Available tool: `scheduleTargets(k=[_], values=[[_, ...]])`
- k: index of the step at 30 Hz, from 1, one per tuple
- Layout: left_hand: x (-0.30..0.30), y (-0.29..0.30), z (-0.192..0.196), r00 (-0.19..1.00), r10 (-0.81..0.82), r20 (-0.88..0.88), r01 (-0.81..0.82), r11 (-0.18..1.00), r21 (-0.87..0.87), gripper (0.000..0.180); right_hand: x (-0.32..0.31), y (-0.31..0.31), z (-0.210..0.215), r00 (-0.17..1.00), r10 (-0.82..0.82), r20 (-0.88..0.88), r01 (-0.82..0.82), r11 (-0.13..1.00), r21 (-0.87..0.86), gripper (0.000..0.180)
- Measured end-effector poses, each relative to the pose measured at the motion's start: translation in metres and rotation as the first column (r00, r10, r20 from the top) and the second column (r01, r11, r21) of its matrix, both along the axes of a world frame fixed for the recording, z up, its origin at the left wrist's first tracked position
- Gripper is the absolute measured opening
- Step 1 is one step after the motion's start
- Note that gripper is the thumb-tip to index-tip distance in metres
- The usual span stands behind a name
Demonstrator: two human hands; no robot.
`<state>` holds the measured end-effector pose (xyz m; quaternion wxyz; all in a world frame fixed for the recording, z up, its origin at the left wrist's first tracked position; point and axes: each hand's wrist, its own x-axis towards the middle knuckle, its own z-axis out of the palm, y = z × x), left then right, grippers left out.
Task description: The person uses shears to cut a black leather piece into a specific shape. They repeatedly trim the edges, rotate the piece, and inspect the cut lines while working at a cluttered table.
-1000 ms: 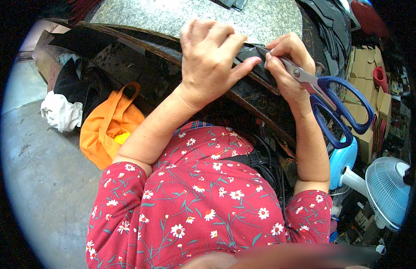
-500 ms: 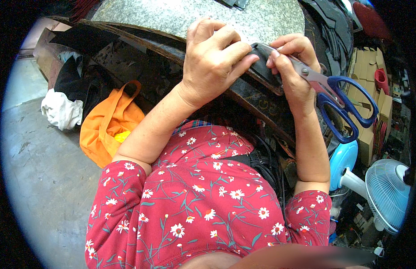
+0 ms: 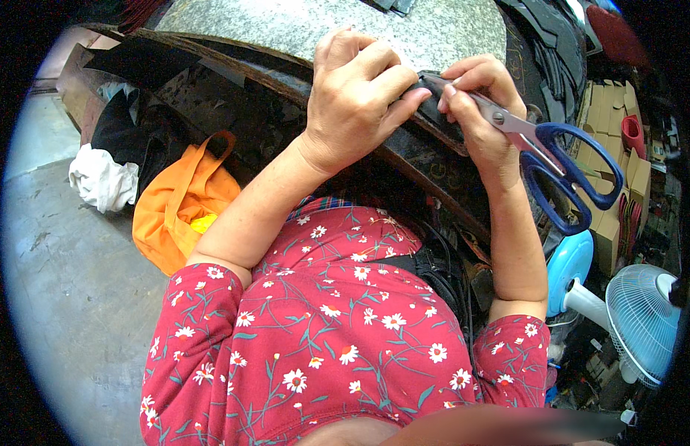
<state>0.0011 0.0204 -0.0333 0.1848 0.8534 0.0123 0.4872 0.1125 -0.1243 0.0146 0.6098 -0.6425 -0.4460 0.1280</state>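
Observation:
Both my hands meet over the near edge of a pale speckled stone slab [image 3: 434, 33]. Between them is a small dark strip or piece [image 3: 427, 88], mostly covered by fingers. My left hand [image 3: 360, 93] is closed, with thumb and bent fingers pinching the dark piece. In my right hand [image 3: 488, 111] lies a pair of scissors [image 3: 517, 128], gripped near the blades instead of by the blue handle loops, which point out to the right. The blade tips reach the dark piece beside my left thumb. Right fingertips press together near it; whether they also hold it is unclear.
Black flat pieces [image 3: 557, 67] are heaped right of the slab. An orange bag [image 3: 181, 208] and a white cloth bundle [image 3: 103, 178] sit at left. On the right are cardboard pieces [image 3: 601, 119] and a blue-and-white fan [image 3: 642, 320].
My right hand and the scissors have shifted slightly left, with the blades tilting a little. My left hand stays nearly in place, still pinching.

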Motion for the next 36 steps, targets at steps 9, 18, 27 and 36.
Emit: scheduleTargets(k=[9,18,27,36], values=[[-0.016,0.001,0.008,0.997,0.061,-0.047,-0.063,0.997,-0.053,0.013,0.007,0.003,-0.003,0.964,0.016,0.267,0.000,0.998,-0.060,0.013],[-0.013,0.005,0.006,0.999,-0.021,-0.029,0.020,0.999,-0.027,0.011,0.008,0.005,0.000,0.899,0.048,0.436,-0.020,0.997,-0.070,0.012],[-0.011,0.006,0.002,1.000,-0.006,-0.001,0.006,1.000,-0.026,0.011,0.004,0.002,-0.004,0.998,0.060,-0.024,-0.061,0.997,-0.039,0.009],[-0.012,0.003,0.007,0.995,0.015,-0.099,-0.019,0.999,-0.044,0.010,0.014,-0.001,0.011,0.948,0.124,-0.293,-0.164,0.980,-0.115,0.008]])
